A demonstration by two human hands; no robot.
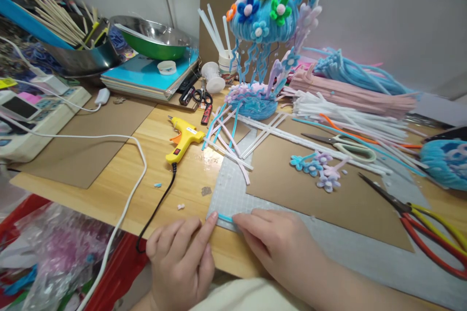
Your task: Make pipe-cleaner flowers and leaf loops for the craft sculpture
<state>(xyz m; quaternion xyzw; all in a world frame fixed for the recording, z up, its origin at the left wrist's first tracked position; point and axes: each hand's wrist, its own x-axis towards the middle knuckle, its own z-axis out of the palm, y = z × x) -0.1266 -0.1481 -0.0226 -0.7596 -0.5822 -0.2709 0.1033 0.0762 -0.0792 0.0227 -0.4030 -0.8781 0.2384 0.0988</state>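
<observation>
A short blue pipe cleaner lies on the front left corner of the grey cutting mat, spanning the gap between my hands. The index fingertip of my left hand presses on its left end, with the other fingers curled. My right hand has its fingers together over the right end, pinching it. Beyond them, blue, pink and white pipe cleaner strips lie crossed. Small blue and lilac flowers rest on brown cardboard.
A yellow glue gun lies left of the strips, its black cord running to the front edge. Red-and-yellow scissors and pale-handled scissors are at right. A blue jellyfish figure stands behind. A white cable crosses the left side.
</observation>
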